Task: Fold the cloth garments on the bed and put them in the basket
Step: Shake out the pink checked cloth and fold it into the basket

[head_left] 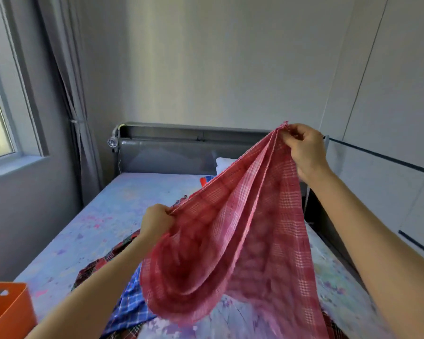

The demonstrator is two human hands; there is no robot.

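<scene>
Both hands up, left hand [157, 220] and right hand [304, 148] each pinching an edge of the red plaid cloth [230, 241] above the bed's [59, 241] middle, folding just starting; next, I'd say, match corners, basket [8, 311] waiting at the near-left corner.

We see the red checked cloth [230, 241] motion-blurred along its lower folds, so the weave there cannot be read. It hides the middle of the bed [66, 241] and most of the clothes behind it. Below the cloth, a blue checked garment [130, 307] shows only in part. Left of it, a dark plaid garment [96, 266] is partly covered by the left forearm. Far left of the cloth, the orange basket [8, 311] is cut by the frame's edge. Behind the cloth's upper edge, a small red-and-blue item [205, 180] is too hidden to identify.
</scene>
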